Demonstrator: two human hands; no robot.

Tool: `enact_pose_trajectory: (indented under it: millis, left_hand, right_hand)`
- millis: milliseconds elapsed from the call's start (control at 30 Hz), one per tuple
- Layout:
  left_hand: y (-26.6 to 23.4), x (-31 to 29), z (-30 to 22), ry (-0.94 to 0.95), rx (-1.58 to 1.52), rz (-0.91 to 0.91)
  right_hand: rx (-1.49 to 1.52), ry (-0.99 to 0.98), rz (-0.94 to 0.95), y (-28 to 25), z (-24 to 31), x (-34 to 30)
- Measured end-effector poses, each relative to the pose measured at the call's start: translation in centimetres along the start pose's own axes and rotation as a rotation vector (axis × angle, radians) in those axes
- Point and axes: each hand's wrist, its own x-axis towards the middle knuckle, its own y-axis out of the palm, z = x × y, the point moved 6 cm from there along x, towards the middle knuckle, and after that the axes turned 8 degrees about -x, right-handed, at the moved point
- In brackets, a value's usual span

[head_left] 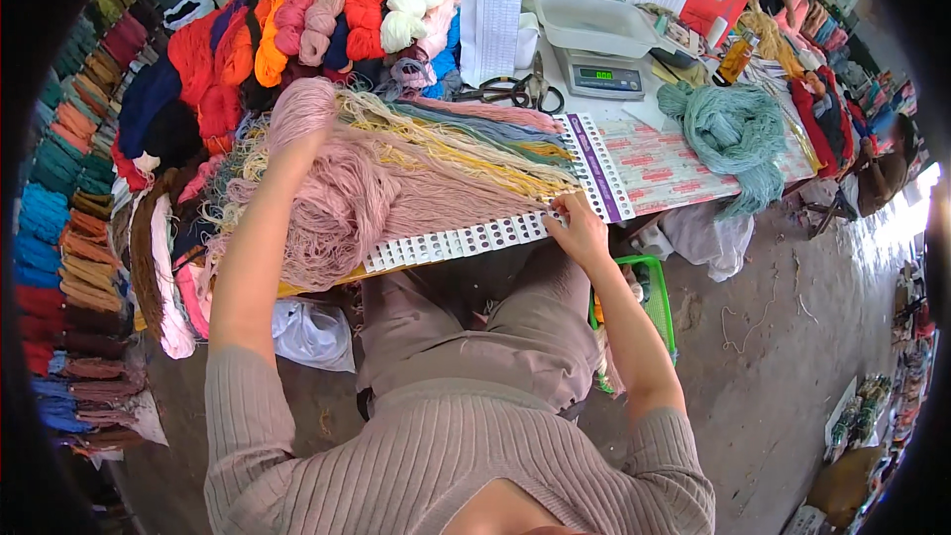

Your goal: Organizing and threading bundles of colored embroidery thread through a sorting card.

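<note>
Dusty-pink yarn (342, 203) lies in a large loose heap on the left of the table, its strands fanning rightward to a white strip with punched holes (451, 244) along the front edge. My left hand (309, 144) is at the upper part of this heap, smeared by motion, its fingers not clear. At the strip's right end my right hand (577, 228) is closed, thumb and fingers pinching where the pink strands converge. Behind the pink run blue, yellow, cream and grey strands (495, 144), ending near a white-and-purple punched card (599, 168).
Colourful yarn skeins (367, 15) line the table's back left. A digital scale (602, 76) carries a clear plastic tray (594, 25); black scissors (515, 92) lie beside it. A teal skein (728, 129) sits at right. Below are a green basket (656, 312) and white plastic bags (312, 335).
</note>
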Motion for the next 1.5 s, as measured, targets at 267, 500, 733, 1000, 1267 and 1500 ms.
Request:
enact_pose_trajectory:
  millis: [267, 500, 733, 1000, 1267, 1500]
  left_hand:
    - [11.2, -14.1, -14.4, 0.211, -1.460, 0.855]
    - [13.1, -17.1, -16.9, -0.083, -1.978, 1.234]
    - [12.2, -16.1, -15.5, -0.104, -1.955, 1.004]
    - [11.2, -16.0, -15.6, 0.030, -1.875, 0.889]
    - [11.0, -17.2, -15.1, 0.081, -1.760, 1.174]
    - [10.0, -17.7, -16.2, -0.005, -1.970, 0.987]
  right_hand:
    - [0.762, -0.084, -0.097, -2.7, 9.8, -1.0]
    - [1.171, 0.049, -0.004, -3.3, 10.1, -1.4]
    - [1.420, 0.153, 0.111, -4.3, 11.1, -2.6]
    - [1.356, 0.215, 0.220, -3.7, 10.5, -3.4]
    - [1.791, 0.091, 0.176, -4.4, 10.1, -2.7]
    - [1.475, 0.257, -0.070, -4.1, 8.6, -2.4]
